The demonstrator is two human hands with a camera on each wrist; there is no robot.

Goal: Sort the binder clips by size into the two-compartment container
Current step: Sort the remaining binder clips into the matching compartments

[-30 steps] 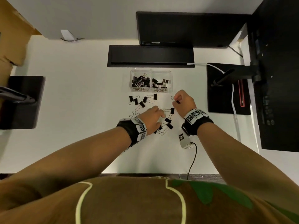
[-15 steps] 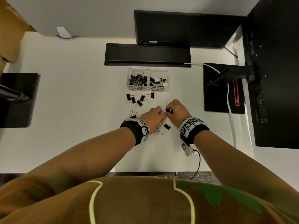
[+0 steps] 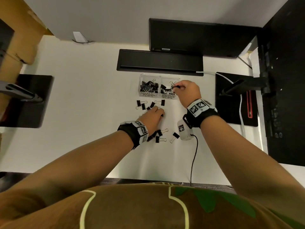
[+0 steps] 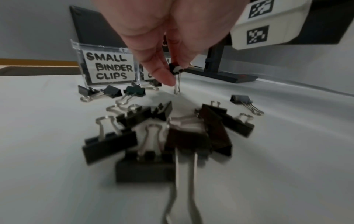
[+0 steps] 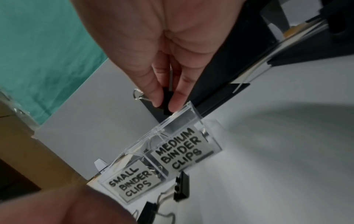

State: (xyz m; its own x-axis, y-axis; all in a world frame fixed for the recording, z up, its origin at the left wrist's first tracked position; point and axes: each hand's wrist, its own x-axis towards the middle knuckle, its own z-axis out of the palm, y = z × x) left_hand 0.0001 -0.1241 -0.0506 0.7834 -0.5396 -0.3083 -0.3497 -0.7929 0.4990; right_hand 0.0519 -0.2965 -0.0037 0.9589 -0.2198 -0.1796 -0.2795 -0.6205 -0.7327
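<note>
Small clip (image 4: 176,70) dangles handle-down from the left hand (image 3: 152,117), pinched between thumb and fingertip, low over the loose pile (image 3: 159,135); the small compartment (image 3: 148,87) lies straight ahead of it. Over on the right, the right hand (image 3: 187,91) pinches a medium clip (image 5: 166,101) just above the medium compartment (image 5: 179,149), and looks set to drop first.
</note>
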